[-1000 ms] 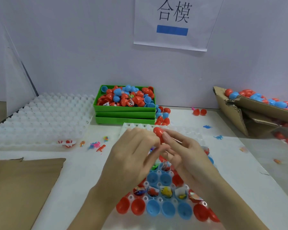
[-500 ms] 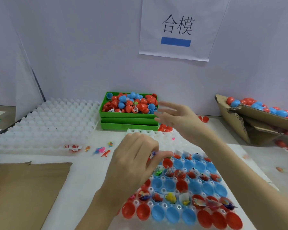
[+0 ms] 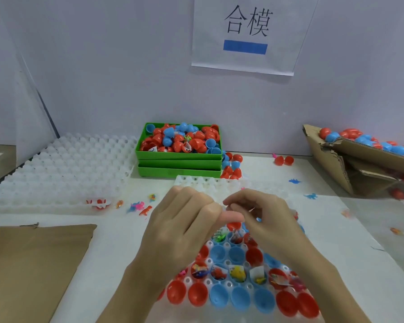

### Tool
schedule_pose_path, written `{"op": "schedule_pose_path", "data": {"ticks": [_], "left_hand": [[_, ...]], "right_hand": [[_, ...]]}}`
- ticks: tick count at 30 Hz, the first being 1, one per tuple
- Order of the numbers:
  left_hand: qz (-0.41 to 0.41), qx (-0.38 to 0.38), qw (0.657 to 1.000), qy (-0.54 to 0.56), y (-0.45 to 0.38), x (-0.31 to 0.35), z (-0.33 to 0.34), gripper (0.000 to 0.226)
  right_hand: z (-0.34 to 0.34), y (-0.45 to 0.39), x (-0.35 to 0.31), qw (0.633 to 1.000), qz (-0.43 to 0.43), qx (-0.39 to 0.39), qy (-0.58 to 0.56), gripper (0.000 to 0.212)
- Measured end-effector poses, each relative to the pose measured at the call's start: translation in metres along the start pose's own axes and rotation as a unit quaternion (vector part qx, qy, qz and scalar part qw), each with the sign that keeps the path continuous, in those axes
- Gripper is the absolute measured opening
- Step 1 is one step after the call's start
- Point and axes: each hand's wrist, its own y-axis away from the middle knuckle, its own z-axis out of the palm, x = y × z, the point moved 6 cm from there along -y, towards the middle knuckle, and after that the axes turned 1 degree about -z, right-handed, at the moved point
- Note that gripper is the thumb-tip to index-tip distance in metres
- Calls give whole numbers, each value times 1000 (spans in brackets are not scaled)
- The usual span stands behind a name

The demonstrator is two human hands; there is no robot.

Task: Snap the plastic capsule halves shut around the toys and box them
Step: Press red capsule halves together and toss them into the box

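Both hands meet above the tray [image 3: 219,183]. Left hand [image 3: 180,229] curled, right hand [image 3: 264,217] pinching; contents cannot be told. Halves [image 3: 240,299] are seated open-side up for filling; box [image 3: 359,164] waits right.

The wall sign [image 3: 247,34] reads "合模".

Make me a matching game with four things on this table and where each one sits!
Things:
1. green bin
2. cardboard box
3. empty white tray
4. brown cardboard sheet

Places:
A. far right, tipped, with closed capsules inside
B. near left, lying flat
C. middle back by the wall, heaped with loose red and blue halves
D. back left, beside the green bin

Pairs: 1-C, 2-A, 3-D, 4-B
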Motion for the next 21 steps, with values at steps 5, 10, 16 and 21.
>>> {"op": "schedule_pose_path", "data": {"ticks": [5,10,16,21], "left_hand": [[-26,-30,999,-34,2,-14,4,30],[-151,-56,983,-84,8,-61,-3,17],[-343,-214,913,-51,36,-96,16,22],[-402,-291,868,7,48,-92,32,28]], "right_hand": [[5,10,-4,999,-34,3,22,20],[12,9,-7,998,-19,-12,55,21],[33,8,-16,992,-32,-66,99,23],[30,9,-16,994,-23,-56,91,22]]}}
